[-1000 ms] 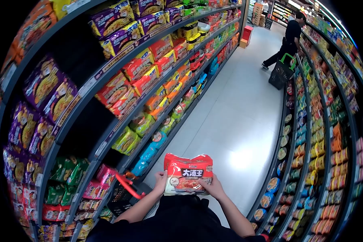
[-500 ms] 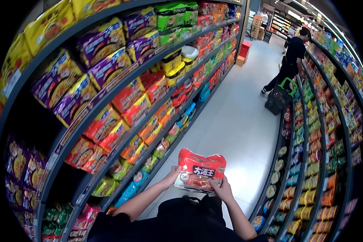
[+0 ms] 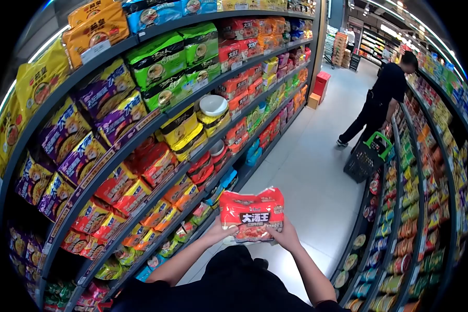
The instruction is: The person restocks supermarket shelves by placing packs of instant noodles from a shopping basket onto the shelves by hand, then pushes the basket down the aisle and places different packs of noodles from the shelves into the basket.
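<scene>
I hold a red packet [image 3: 254, 209] two-handed, its printed front towards me.
My left hand [image 3: 221, 231] grasps its lower left side, my right hand [image 3: 285, 235] its lower right, over the pale floor [image 3: 296, 161]. Light, even thumb pressure should steady it without crushing the contents.

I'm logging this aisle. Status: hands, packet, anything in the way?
Left hand, right hand: both gripping red packet. Packet front showing. Person, dark basket ahead right, clear of packet.
</scene>
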`<action>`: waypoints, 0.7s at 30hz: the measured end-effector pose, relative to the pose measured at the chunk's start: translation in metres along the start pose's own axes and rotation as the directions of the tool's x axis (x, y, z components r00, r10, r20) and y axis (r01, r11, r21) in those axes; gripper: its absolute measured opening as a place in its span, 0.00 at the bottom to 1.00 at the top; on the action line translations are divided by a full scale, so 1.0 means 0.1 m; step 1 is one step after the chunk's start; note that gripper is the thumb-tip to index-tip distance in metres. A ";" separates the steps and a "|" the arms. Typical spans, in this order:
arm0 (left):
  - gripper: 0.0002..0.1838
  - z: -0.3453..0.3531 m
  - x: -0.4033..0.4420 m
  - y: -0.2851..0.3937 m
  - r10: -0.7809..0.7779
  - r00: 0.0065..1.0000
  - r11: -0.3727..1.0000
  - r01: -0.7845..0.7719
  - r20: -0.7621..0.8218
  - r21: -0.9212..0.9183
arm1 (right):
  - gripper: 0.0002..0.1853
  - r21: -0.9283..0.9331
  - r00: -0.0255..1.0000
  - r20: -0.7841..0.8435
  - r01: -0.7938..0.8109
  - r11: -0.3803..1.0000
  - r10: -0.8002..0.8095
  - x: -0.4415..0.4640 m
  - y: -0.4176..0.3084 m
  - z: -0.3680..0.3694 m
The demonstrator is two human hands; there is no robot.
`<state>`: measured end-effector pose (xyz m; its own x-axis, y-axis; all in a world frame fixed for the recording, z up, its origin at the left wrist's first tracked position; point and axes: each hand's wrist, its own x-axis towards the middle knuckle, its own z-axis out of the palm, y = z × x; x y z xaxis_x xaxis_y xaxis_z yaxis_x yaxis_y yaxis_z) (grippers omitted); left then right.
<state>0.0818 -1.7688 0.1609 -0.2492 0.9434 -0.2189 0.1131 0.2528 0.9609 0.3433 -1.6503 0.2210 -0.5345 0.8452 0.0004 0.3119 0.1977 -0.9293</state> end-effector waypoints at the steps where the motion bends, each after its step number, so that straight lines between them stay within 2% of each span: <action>1: 0.45 0.02 0.20 0.19 0.082 0.997 0.996 -0.081 0.006 -0.042 | 0.28 0.005 0.999 0.015 0.038 0.999 -0.038 0.30 -0.07 -0.12; 2: 0.45 0.02 0.37 0.41 0.034 0.998 0.996 -0.038 -0.059 -0.079 | 0.28 0.011 0.997 0.028 0.071 0.997 -0.071 0.57 -0.18 -0.23; 3: 0.44 -0.06 0.68 0.44 0.129 0.992 0.983 -0.130 -0.012 -0.127 | 0.28 0.017 0.994 0.039 0.103 0.994 -0.104 0.84 -0.28 -0.33; 5: 0.43 -0.11 1.13 0.78 0.191 0.944 0.980 -0.197 -0.269 0.004 | 0.31 0.035 0.984 0.010 0.176 0.984 -0.176 1.47 -0.38 -0.49; 7: 0.44 -0.34 1.69 1.10 0.211 0.931 0.978 -0.199 -0.299 0.069 | 0.34 0.042 0.965 -0.024 0.262 0.964 -0.261 2.20 -0.37 -0.58; 9: 0.42 -0.54 2.16 1.66 0.367 0.859 0.929 -0.354 -0.357 0.104 | 0.36 0.082 0.919 -0.074 0.394 0.916 -0.388 3.02 -0.50 -0.67; 11: 0.39 -0.81 2.70 2.08 0.581 0.732 0.814 -0.530 -0.356 0.239 | 0.40 0.151 0.845 -0.131 0.534 0.832 -0.518 3.81 -0.65 -0.73; 12: 0.39 -0.94 2.96 2.28 0.696 0.608 0.713 -0.526 -0.382 0.464 | 0.41 0.151 0.803 -0.162 0.595 0.790 -0.574 4.19 -0.80 -0.76; 13: 0.42 -1.07 3.21 2.45 0.798 0.489 0.567 -0.407 -0.353 0.716 | 0.42 0.150 0.760 -0.184 0.648 0.747 -0.623 4.53 -0.95 -0.80; 15: 0.43 -1.23 3.58 2.93 0.838 0.370 0.531 -0.385 -0.401 0.755 | 0.44 0.368 0.774 -0.176 0.625 0.689 -0.608 5.22 -1.20 -0.85; 16: 0.43 -1.31 3.74 3.19 0.864 0.335 0.486 -0.366 -0.375 0.794 | 0.41 0.411 0.725 -0.140 0.663 0.626 -0.675 5.56 -1.36 -0.92; 19: 0.43 -1.55 4.30 3.87 0.934 0.223 0.341 -0.336 -0.278 0.878 | 0.37 0.447 0.610 -0.228 0.758 0.475 -0.759 6.46 -1.72 -1.02; 21: 0.41 -1.69 4.72 4.20 0.947 0.178 0.315 -0.327 -0.269 0.891 | 0.36 0.475 0.548 -0.281 0.793 0.382 -0.788 7.05 -1.96 -1.04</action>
<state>-0.1512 -1.2534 0.4901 -0.1961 0.3494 0.9162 0.9741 -0.0376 0.2229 -0.0130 -1.0416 0.4413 -0.3183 0.4465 0.8363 -0.6779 0.5094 -0.5300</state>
